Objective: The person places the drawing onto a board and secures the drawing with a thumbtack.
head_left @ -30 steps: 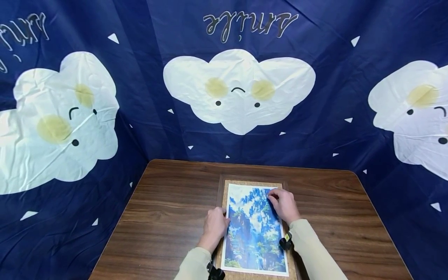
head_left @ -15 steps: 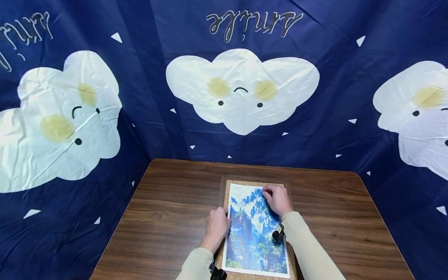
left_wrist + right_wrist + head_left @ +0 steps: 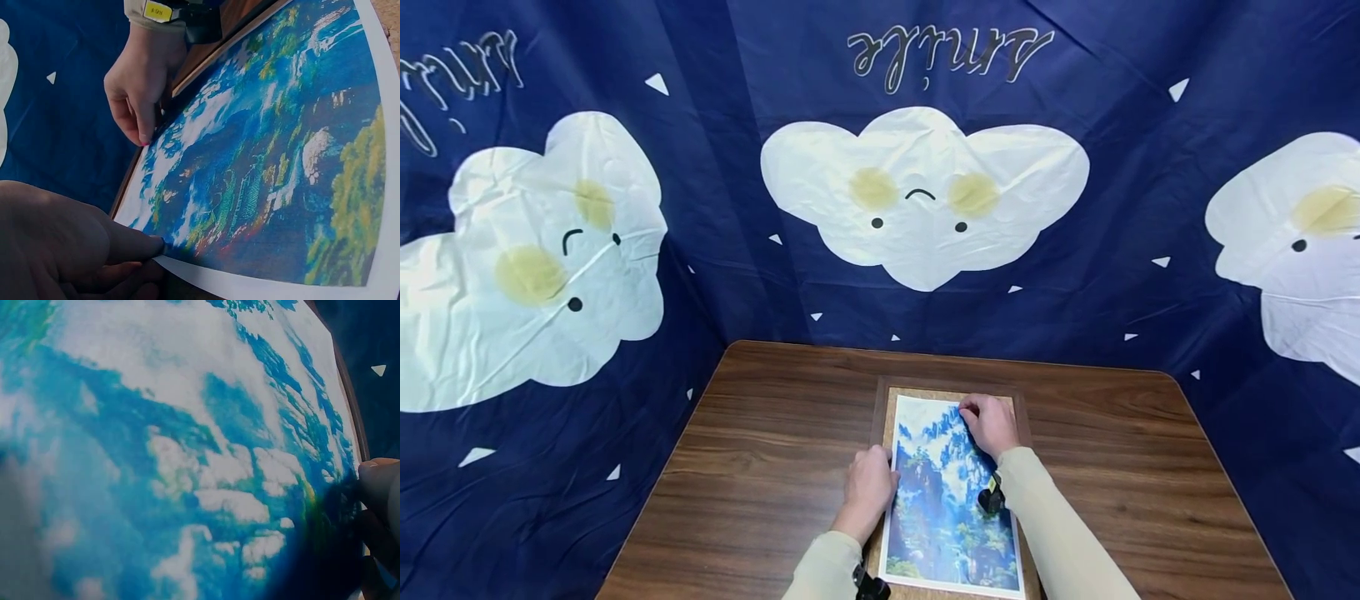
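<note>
A landscape print with a white border (image 3: 951, 508) lies over a tan speckled board (image 3: 917, 592) inside a dark brown wooden frame (image 3: 879, 410). My left hand (image 3: 868, 485) pinches the print's left edge; in the left wrist view its thumb (image 3: 134, 245) is on top and the other fingers are below the sheet. At the far edge, right of its middle, my right hand (image 3: 992, 423) pinches the print between thumb and curled forefinger. The right wrist view shows the print (image 3: 187, 425) close up, with that hand's fingertips (image 3: 378, 481) right at its border.
The frame rests on a brown wood-grain table (image 3: 775, 467) with table surface on both sides. A dark blue curtain (image 3: 715, 208) with white clouds hangs behind and beside the table. Black wrist cameras (image 3: 991, 500) sit at both cuffs, the right one over the print.
My right hand has moved left along the print's far edge, away from the right corner. The left hand keeps its place at the left edge. The head view has shifted slightly.
</note>
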Tool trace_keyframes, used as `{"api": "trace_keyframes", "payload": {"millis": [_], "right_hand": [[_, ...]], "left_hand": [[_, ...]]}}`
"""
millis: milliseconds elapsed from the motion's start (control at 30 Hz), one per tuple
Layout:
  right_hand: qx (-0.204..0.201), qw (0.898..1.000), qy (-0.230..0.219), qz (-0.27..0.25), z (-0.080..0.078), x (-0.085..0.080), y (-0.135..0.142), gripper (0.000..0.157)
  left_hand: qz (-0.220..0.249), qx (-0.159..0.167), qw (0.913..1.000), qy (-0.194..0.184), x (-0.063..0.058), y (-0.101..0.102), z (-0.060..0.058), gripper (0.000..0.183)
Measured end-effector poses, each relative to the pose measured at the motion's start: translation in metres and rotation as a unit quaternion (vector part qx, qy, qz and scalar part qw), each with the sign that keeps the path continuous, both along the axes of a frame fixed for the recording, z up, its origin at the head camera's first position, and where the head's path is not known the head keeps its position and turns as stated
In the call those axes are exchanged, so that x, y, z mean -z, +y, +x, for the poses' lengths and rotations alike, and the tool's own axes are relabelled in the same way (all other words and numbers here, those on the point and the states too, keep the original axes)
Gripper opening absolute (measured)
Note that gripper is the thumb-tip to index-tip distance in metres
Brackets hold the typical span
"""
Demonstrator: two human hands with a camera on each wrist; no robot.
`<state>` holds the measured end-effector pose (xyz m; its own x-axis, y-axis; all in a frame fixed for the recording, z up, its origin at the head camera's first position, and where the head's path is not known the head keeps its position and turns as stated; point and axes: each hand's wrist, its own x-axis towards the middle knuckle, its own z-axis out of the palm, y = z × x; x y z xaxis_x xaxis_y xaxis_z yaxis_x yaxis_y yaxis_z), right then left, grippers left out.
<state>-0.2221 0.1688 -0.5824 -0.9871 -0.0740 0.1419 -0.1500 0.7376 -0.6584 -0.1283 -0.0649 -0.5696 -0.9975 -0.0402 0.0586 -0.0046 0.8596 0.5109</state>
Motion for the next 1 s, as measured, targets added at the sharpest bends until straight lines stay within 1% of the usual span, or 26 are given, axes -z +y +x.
{"api": "trace_keyframes", "payload": {"millis": [333, 600, 833, 1000], "right_hand": [[0.014, 1.0, 0.008, 0.018, -0.0038, 0.0082, -0.0035, 0.007], [0.011, 0.999, 0.019, 0.03, -0.004, 0.0082, -0.004, 0.007], [0.02, 0.999, 0.009, 0.026, -0.0067, 0.0088, -0.0061, 0.004], [0.026, 0.999, 0.009, 0.026, -0.0089, 0.009, -0.0075, 0.006]], "left_hand": [[0.006, -0.002, 0.9999, -0.01, -0.0003, 0.0016, 0.0013, 0.013], [0.01, -0.004, 0.9999, -0.014, 0.0003, 0.0018, 0.0015, 0.013], [0.004, -0.004, 0.9999, -0.012, 0.001, 0.0007, 0.0015, 0.013], [0.007, -0.004, 0.9999, -0.009, 0.0, 0.0001, 0.001, 0.014]]}}
